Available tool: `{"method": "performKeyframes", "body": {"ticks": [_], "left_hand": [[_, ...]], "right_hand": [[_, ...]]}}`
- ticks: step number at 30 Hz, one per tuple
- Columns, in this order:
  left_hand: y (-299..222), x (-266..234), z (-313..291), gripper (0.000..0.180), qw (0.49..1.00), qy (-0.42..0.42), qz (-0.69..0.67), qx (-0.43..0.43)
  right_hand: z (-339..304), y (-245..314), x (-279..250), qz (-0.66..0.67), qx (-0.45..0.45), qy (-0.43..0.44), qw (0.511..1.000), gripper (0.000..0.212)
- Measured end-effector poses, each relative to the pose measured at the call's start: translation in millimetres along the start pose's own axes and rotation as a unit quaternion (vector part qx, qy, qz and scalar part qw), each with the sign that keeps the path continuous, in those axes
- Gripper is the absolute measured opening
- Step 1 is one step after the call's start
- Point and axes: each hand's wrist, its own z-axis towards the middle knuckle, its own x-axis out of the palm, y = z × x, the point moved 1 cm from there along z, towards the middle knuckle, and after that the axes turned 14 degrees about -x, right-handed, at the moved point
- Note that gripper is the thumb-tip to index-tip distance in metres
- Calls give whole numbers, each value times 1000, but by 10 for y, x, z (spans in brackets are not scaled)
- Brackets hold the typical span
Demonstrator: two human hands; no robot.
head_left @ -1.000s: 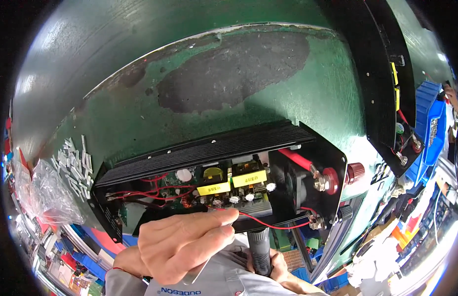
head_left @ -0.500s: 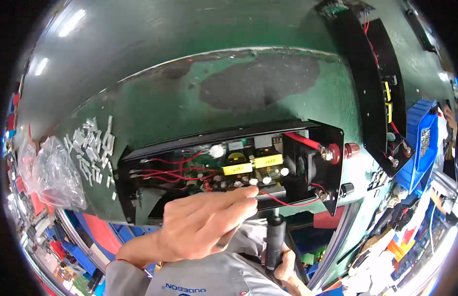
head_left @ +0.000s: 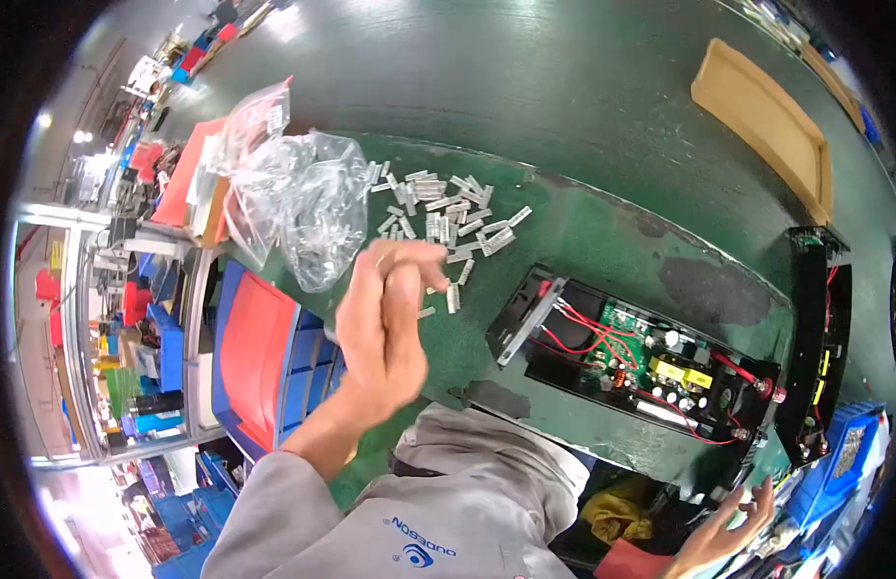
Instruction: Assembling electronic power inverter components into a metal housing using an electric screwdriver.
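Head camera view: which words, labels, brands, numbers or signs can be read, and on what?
Grey shirt: blue lettering and a blue emblem, not copied here.
Yellow labels inside the black casing: too small to read.
Clear plastic bag: any print is too small to read.

Head view: we are looking down from the wearer's head.
Green bench [head_left: 585,232]: we are viewing its top from close above.

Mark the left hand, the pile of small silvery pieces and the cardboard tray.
Left hand [head_left: 382,323]: head view, on the back of the hand.
Pile of small silvery pieces [head_left: 433,226]: head view, on a piece near its middle.
Cardboard tray [head_left: 763,124]: head view, on its flat base.
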Motion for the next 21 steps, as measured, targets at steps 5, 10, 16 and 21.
{"method": "performKeyframes", "body": {"ticks": [5,10,16,21], "left_hand": [[438,-397,-131,5,963,60,211,-155],[768,-264,-437,13,978,52,164,-118],[784,-285,-444,9,968,15,246,-52],[1,-34,-561,2,973,228,19,5]], "right_hand": [[-21,227,239,149,0,-43,988,24],[-9,479,311,239,2,-112,964,23],[-16,834,391,336,-126,-211,909,26],[73,1437,366,564,-110,65,816,36]]}}
